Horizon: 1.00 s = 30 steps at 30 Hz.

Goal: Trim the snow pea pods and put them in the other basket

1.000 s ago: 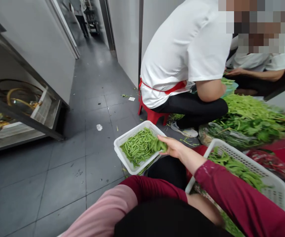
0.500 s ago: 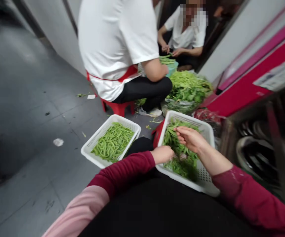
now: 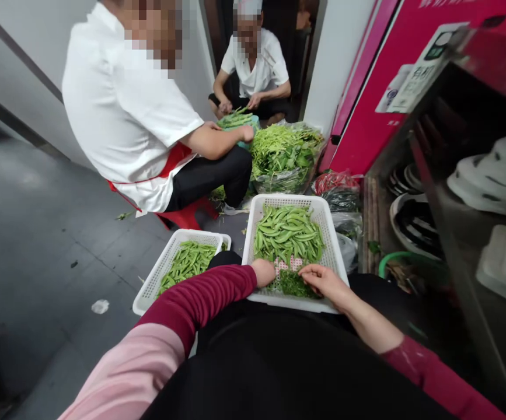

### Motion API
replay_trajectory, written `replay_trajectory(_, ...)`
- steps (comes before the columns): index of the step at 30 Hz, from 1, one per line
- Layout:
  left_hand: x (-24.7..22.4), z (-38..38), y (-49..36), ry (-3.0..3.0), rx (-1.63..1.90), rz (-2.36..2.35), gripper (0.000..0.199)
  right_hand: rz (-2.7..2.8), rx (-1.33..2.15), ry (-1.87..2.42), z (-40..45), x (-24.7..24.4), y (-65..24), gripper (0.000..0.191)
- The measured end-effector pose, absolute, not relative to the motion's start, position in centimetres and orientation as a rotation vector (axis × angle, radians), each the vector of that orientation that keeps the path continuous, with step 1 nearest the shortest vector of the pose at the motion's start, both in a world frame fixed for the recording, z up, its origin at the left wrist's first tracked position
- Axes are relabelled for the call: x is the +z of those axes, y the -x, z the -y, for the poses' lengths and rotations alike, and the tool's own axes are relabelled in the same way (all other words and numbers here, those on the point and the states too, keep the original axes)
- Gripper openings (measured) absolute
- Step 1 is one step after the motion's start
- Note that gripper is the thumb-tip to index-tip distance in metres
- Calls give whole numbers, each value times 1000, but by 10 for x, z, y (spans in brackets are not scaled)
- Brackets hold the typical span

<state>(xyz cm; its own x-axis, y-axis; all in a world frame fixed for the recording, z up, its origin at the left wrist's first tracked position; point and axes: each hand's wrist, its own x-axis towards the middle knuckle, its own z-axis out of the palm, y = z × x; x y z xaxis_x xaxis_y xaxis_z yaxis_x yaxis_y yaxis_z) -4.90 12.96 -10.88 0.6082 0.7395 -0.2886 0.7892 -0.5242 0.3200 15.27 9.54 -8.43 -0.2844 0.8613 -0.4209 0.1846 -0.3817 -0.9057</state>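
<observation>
A white perforated plastic basket (image 3: 335, 256) stands at my lap. Green pea pods (image 3: 288, 233) fill its far part, and a small heap of fine green trimmings (image 3: 295, 284) lies in the near part. Between the two, some pink-and-white patterned bottom shows. My left hand (image 3: 264, 272) is closed at the basket's near left side; whatever its fingers hold is hidden. My right hand (image 3: 326, 283) reaches over the near right side, thumb and fingers pinched together at the trimmings, and anything between them is too small to name.
On my left, a second white basket (image 3: 147, 291) holds more pea pods. A co-worker on a red stool (image 3: 185, 214) and another person (image 3: 257, 67) handle green stalks by a pile of leafy greens (image 3: 285, 149). A metal shelf (image 3: 458, 233) with dishes stands at right.
The view has turned right and sharpened. My right hand has come down from above the pods to the trimmings at the near side. My left hand stays closed at the basket's left side.
</observation>
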Motion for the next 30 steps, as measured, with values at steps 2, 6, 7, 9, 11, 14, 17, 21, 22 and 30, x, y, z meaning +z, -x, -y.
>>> replay_trajectory(2,-96,-138,51,-2496,-219,-1174,8,1373,1655,1436,-97,-88,-152,19)
replay_trajectory(6,-69,-153,48,-2570,-70,-1194,10,1369,1555,1348,-108,-94,-137,22)
replay_trajectory(7,-65,-155,47,-2543,10,-1225,12,1346,1539,1317,-112,-94,-131,24)
replay_trajectory(9,-62,-155,42,-2476,163,-1287,12,1279,1513,1270,-121,-92,-118,24)
replay_trajectory(11,-62,-151,37,-2429,287,-1345,12,1220,1473,1263,-130,-90,-110,22)
replay_trajectory(14,-62,-146,32,-2380,412,-1408,12,1240,1346,1327,-137,-90,-109,20)
replay_trajectory(17,-64,-146,31,-2339,464,-1430,10,1301,1164,1402,-140,-93,-120,21)
replay_trajectory(21,-71,-155,38,-2271,340,-1508,6,1282,1075,1483,-140,-90,-140,23)
replay_trajectory(22,-72,-157,41,-2234,287,-1546,7,1294,1103,1490,-139,-89,-144,22)
replay_trajectory(30,-52,-158,36,-2231,333,-1586,23,1444,1430,1313,-129,-85,-142,17)
